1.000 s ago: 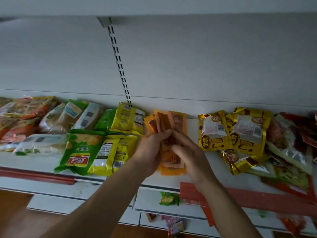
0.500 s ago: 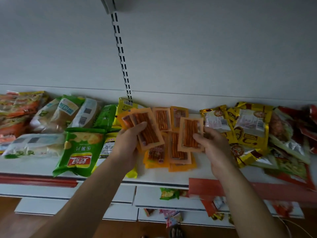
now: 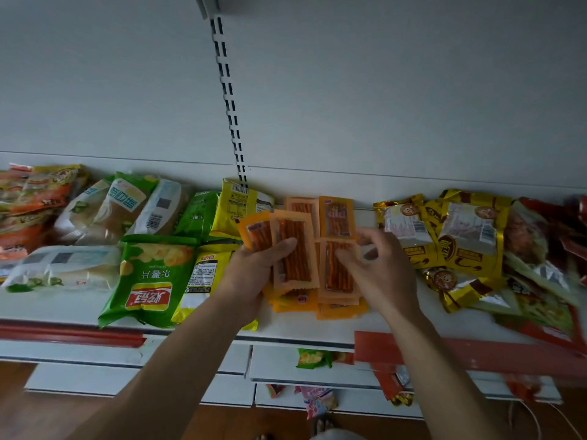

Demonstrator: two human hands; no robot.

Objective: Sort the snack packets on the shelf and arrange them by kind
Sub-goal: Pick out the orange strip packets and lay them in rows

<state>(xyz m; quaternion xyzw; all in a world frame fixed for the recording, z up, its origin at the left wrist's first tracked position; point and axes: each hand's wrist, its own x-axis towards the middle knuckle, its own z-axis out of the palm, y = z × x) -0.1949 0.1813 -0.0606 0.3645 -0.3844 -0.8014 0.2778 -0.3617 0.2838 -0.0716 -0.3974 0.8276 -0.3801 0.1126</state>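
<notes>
Mid-frame, the left hand (image 3: 251, 274) gripped fanned orange packets (image 3: 293, 249), long axes up-frame, just left of the orange stack (image 3: 340, 281) on the shelf (image 3: 390, 323), which the nearer right hand (image 3: 381, 271) touched, grip unclear.

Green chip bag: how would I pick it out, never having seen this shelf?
On the white shelf, look just left of the left hand, which holds orange packets. The green chip bag lies flat at the front edge, beside a yellow bag. It alone has a red logo under pictured chips.
</notes>
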